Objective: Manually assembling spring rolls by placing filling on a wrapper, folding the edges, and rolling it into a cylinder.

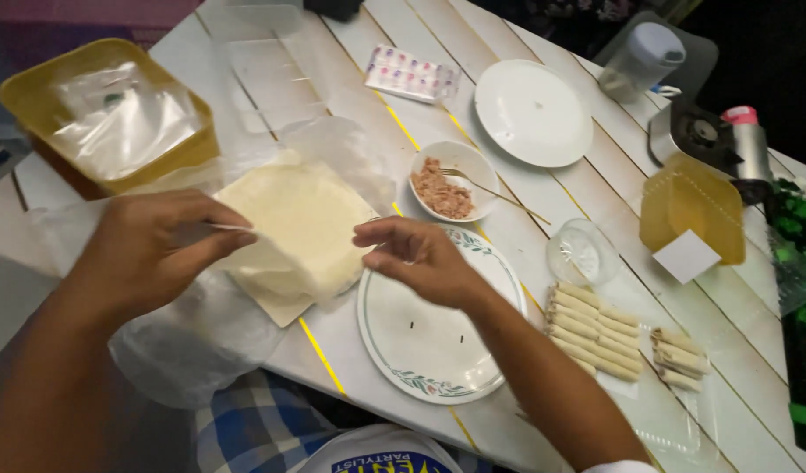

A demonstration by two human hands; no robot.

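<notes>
White slatted surface (596,201), planks running diagonally, yellow gaps between. On it: stack of pale square wrappers (302,223) in clear plastic, near left; floral-rimmed plate (420,337), bare, at near edge; small bowl of pinkish minced filling (451,180); plain white plate (533,112) farther back; upturned glass (581,252); rows of rolled wrappers (596,331) on clear sheet; yellow tub (114,114) far left; amber container (690,215) right.
</notes>
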